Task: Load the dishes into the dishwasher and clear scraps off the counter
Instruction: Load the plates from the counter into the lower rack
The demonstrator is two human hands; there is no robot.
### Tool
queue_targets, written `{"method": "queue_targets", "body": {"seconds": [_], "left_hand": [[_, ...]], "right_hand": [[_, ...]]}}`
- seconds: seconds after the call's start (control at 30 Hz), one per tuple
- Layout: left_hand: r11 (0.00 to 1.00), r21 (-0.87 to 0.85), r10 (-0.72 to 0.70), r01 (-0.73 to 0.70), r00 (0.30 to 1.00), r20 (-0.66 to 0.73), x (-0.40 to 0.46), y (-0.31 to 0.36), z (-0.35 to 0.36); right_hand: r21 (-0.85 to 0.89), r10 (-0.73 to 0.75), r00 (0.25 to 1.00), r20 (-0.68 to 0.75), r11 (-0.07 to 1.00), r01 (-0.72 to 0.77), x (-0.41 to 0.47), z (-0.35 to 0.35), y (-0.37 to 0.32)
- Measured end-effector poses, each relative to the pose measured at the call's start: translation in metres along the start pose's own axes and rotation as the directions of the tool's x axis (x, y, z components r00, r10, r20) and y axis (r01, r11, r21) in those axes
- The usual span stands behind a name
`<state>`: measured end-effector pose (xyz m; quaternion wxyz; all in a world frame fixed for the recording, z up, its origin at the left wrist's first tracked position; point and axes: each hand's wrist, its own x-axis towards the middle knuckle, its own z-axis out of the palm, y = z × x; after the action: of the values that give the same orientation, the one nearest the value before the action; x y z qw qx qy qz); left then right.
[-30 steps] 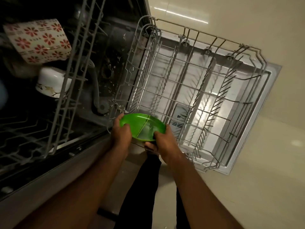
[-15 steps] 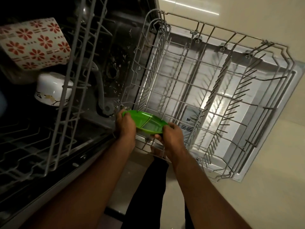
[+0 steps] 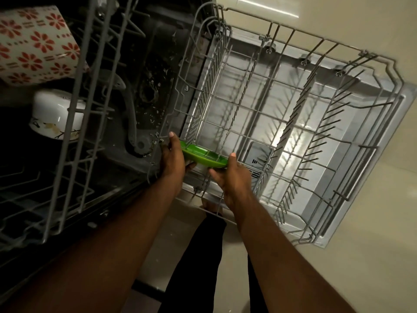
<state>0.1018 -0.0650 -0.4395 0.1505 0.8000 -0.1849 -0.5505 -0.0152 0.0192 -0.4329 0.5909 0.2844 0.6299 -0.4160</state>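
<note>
A green divided plate [image 3: 204, 155] is tilted nearly on edge at the near left corner of the pulled-out lower rack [image 3: 293, 123]. My left hand [image 3: 172, 158] grips its left rim, thumb up against the rack's wire wall. My right hand [image 3: 232, 173] holds its right rim, thumb on the plate's top edge. Rack tines cross in front of the plate. In the upper rack [image 3: 74, 123] at the left sit a white cup with red flowers [image 3: 36, 44] and a white bowl [image 3: 54, 115].
The open dishwasher door [image 3: 365, 168] lies under the lower rack. The dark tub [image 3: 146, 86] with its spray arm and scattered debris is between the racks. My dark trouser leg [image 3: 198, 256] stands on the pale floor [image 3: 372, 256] below.
Both hands have carried the green plate down into the lower rack's near left corner and tipped it from almost flat to nearly on edge. The view has shifted closer.
</note>
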Motion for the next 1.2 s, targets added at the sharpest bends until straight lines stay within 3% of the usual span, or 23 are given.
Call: {"method": "queue_targets", "body": {"seconds": [0.23,0.33,0.57,0.67,0.83,1.03,1.2], "left_hand": [[0.998,-0.006,0.069,-0.069,0.997,0.029,-0.02,-0.01,-0.013],[0.991,0.118,0.061,-0.062,0.998,0.009,-0.019,-0.002,-0.015],[0.913,0.374,0.217,-0.165,0.971,-0.103,-0.009,-0.025,-0.031],[0.949,0.279,0.175,-0.151,0.983,-0.062,-0.094,-0.006,-0.027],[0.989,0.068,0.121,-0.13,0.986,0.118,-0.21,0.004,-0.029],[0.989,-0.092,0.136,-0.113,0.945,0.299,-0.311,0.021,-0.046],[0.964,-0.221,0.207,-0.147,0.937,0.28,-0.39,0.06,-0.055]], "right_hand": [[-0.044,-0.04,0.998,0.052,0.998,0.042,-0.035,-0.013,-0.005],[-0.073,-0.073,0.995,0.063,0.994,0.077,-0.05,-0.02,-0.013],[-0.043,-0.091,0.995,0.043,0.995,0.093,-0.105,-0.047,-0.027],[-0.078,-0.116,0.993,0.034,0.99,0.118,-0.141,-0.058,-0.031],[-0.093,-0.149,0.987,0.062,0.984,0.154,-0.208,-0.071,-0.038],[-0.083,-0.173,0.976,0.135,0.979,0.186,-0.297,-0.071,-0.058],[-0.092,-0.248,0.945,0.212,0.958,0.272,-0.37,-0.062,-0.082]]}}
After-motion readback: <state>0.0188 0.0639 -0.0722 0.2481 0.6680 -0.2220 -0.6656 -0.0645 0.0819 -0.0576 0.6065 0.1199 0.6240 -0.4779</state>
